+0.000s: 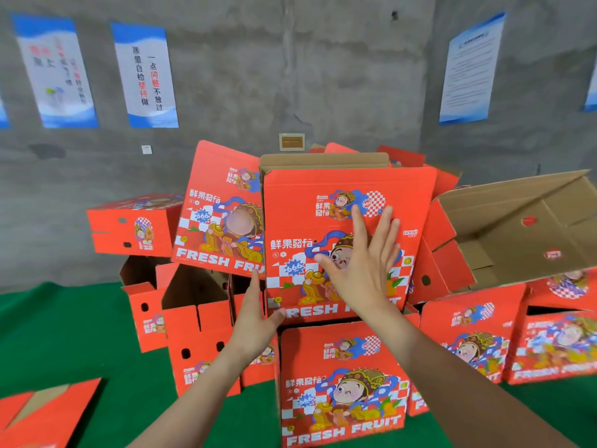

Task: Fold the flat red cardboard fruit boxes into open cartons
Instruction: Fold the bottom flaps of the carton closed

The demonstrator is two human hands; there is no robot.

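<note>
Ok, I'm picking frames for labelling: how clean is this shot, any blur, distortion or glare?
Head view: wide-angle bend leans the right poster outward; the left poster and far-right carton are smeared; the centre carton under the right hand reads sharp; light is flat, no glare.

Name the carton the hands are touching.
The top centre carton: right hand flat on its printed front, left hand at its lower left corner.

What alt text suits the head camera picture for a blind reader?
A person's right hand lies flat on the printed front of a red carton; the left hand touches its lower left edge. Other red cartons lie piled around it on green flooring.
</note>
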